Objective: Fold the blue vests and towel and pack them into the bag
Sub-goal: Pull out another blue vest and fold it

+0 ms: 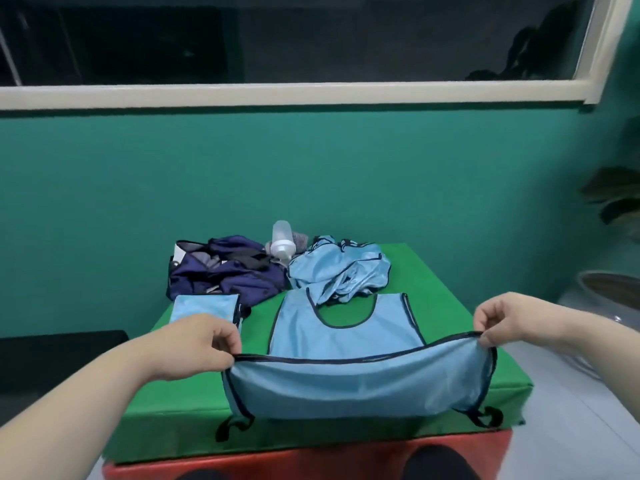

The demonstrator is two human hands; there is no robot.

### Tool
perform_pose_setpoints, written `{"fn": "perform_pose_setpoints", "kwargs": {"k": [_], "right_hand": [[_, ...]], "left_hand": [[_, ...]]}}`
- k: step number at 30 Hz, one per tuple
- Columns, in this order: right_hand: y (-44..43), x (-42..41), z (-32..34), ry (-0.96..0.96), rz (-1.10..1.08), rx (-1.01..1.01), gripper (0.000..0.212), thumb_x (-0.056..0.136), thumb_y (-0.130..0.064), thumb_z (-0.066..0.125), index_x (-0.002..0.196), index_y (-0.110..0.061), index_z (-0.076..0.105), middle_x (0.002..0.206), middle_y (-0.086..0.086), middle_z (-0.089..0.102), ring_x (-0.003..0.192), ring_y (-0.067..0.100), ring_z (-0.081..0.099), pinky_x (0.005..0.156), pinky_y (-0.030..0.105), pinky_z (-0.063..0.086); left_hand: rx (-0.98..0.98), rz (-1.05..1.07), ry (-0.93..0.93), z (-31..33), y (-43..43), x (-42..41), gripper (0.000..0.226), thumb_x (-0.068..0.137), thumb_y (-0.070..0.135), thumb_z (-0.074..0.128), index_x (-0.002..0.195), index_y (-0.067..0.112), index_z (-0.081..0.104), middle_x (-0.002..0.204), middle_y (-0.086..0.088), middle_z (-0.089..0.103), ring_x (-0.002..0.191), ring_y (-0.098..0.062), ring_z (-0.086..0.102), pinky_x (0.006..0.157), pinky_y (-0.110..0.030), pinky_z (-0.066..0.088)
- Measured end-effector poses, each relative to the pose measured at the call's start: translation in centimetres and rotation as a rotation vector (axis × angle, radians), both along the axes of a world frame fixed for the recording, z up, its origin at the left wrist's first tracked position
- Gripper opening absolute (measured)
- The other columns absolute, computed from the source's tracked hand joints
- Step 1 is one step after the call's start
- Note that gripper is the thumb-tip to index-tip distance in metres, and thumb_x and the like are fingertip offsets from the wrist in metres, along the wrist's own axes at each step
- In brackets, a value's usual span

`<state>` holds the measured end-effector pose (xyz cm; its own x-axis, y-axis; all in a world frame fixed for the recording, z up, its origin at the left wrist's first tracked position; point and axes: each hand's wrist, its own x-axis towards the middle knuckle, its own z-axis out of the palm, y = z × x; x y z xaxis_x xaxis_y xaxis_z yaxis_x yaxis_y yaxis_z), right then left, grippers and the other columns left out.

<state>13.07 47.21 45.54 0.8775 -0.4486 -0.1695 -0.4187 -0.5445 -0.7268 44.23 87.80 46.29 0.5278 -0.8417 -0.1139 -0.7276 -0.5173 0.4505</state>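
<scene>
Your left hand (197, 344) and right hand (502, 320) each pinch a hem corner of the vest (346, 386), taut, apparently to fold it squarely toward 12 o'clock

You have one navy bag (221, 271), one clear bottle (282, 242), one folded vest (204, 306), one spread vest (346, 375), one crumpled vest heap (339, 271) whose pieces can't be counted, and two hands: left hand (204, 344), right hand (502, 318).
</scene>
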Motion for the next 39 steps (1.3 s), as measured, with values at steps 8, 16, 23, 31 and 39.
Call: {"fn": "perform_pose_setpoints", "kwargs": {"k": [8,16,23,31,39], "right_hand": [[1.0,-1.3,-1.3,-0.104,-0.024,0.338,0.020,0.073,0.014,0.069,0.070,-0.002,0.057,0.061,0.009,0.049,0.050,0.012,0.045,0.047,0.016,0.037],[1.5,-1.7,0.5,-0.098,0.013,0.410,0.037,0.050,-0.011,0.079,0.080,-0.002,0.059,0.071,0.014,0.046,0.061,0.019,0.042,0.051,0.023,0.037],[3.9,-3.9,1.7,-0.101,0.027,0.398,0.037,0.052,-0.006,0.075,0.083,0.001,0.056,0.069,0.013,0.048,0.059,0.020,0.044,0.051,0.022,0.040],[3.8,-2.8,1.7,-0.080,0.017,0.399,0.022,0.061,0.000,0.070,0.078,-0.002,0.057,0.069,0.015,0.048,0.059,0.021,0.045,0.052,0.024,0.044],[-0.5,4.2,-2.2,-0.196,-0.222,0.282,0.023,0.082,0.011,0.061,0.073,-0.009,0.057,0.066,0.008,0.047,0.054,0.013,0.045,0.049,0.021,0.044]], "left_hand": [[-0.071,-0.030,0.218,-0.5,1.2,-1.4,0.012,0.065,0.023,0.068,0.074,0.030,0.070,0.071,0.006,0.067,0.067,-0.010,0.054,0.068,-0.029,0.042],[-0.118,-0.080,0.310,0.7,2.0,-1.4,0.012,0.060,0.018,0.069,0.069,0.026,0.070,0.068,0.005,0.062,0.065,-0.012,0.051,0.064,-0.023,0.038],[-0.167,-0.163,0.369,1.9,3.7,-3.8,0.013,0.063,0.008,0.068,0.066,0.021,0.069,0.065,0.005,0.061,0.062,-0.010,0.052,0.060,-0.016,0.040],[-0.175,-0.118,0.375,1.3,3.1,-2.6,0.014,0.061,0.011,0.067,0.068,0.022,0.070,0.067,0.001,0.061,0.064,-0.012,0.052,0.060,-0.018,0.040],[-0.183,0.168,-0.047,-1.5,-3.0,2.5,0.015,0.077,0.008,0.065,0.074,0.022,0.070,0.061,0.010,0.065,0.046,-0.002,0.048,0.047,-0.018,0.038]]}}
